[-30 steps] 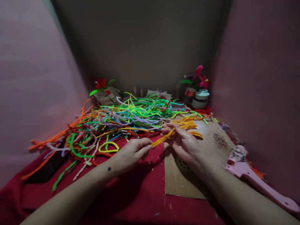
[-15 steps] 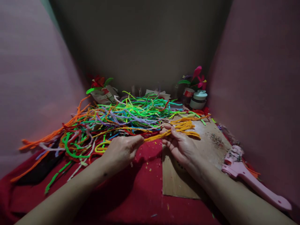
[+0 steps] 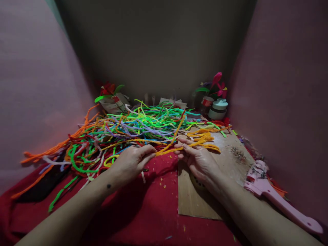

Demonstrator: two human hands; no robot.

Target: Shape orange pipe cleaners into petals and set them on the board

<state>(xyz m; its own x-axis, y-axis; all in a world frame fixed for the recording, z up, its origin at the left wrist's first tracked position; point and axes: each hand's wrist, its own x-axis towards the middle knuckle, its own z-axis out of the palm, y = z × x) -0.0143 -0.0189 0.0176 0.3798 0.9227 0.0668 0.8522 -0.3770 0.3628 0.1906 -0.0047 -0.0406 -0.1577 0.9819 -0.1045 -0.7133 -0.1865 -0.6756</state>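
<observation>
My left hand [image 3: 133,159] pinches the ends of some yellow-orange pipe cleaners [image 3: 166,151] over the red cloth. One strand angles up and away to the right from that pinch, its tip over the heap. Another strand runs across to my right hand [image 3: 201,160], whose thumb and fingers close on it. Beyond the right hand, several folded loops of the same yellow-orange pipe cleaners [image 3: 205,138] fan out over a wooden board [image 3: 197,205]. Behind both hands spreads a tangled heap of pipe cleaners [image 3: 148,119] in green, lilac, orange and other colours.
A pink hand tool with a long handle [image 3: 282,198] lies at the right, partly behind my forearm. At the back stand a pale-lidded jar [image 3: 217,109], pink craft flowers [image 3: 217,83] and a red flower [image 3: 107,89]. Fuzz scraps dot the red cloth [image 3: 153,212]. Walls enclose both sides.
One yellow-orange strand has split off from the others and now slants upward from my left fingers. Both hands stay nearly in place.
</observation>
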